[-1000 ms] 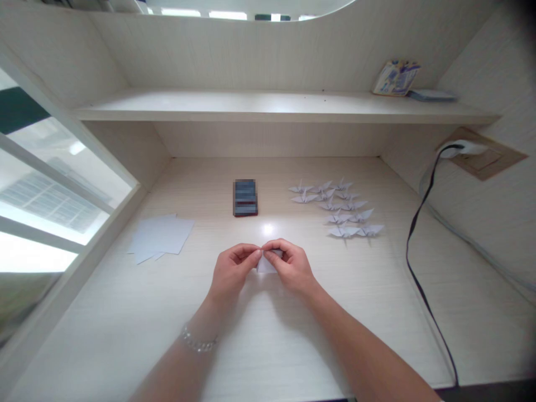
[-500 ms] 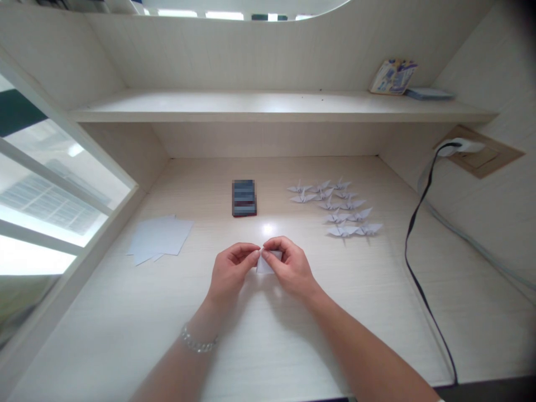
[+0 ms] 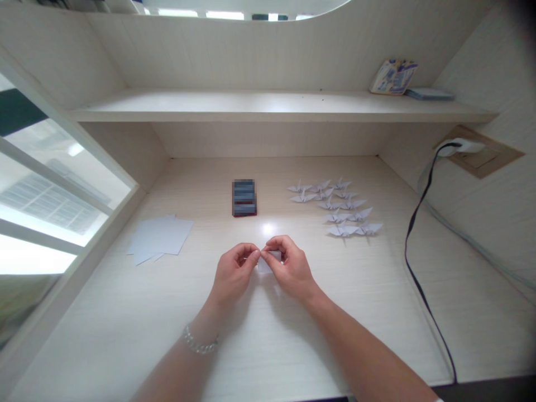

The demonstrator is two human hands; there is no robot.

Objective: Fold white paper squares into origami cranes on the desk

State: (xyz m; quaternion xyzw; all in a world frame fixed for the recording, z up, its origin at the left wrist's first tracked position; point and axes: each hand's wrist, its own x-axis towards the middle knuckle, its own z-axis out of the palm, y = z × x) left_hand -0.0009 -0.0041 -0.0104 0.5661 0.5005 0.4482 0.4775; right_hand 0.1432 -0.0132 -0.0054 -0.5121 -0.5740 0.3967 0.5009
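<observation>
At the middle of the pale wooden desk, my left hand and my right hand meet over a small folded piece of white paper. Both hands pinch it, fingertips curled together at its top edge. Most of the paper is hidden behind my fingers. A silver bracelet sits on my left wrist.
A loose stack of white paper sheets lies at the left. Several finished paper cranes lie at the right. A dark phone lies behind my hands. A black cable runs from a wall plug across the desk's right side. A shelf above holds a small packet.
My hands have shifted slightly away from me and closed more tightly over the folded paper, which shows less than before.
</observation>
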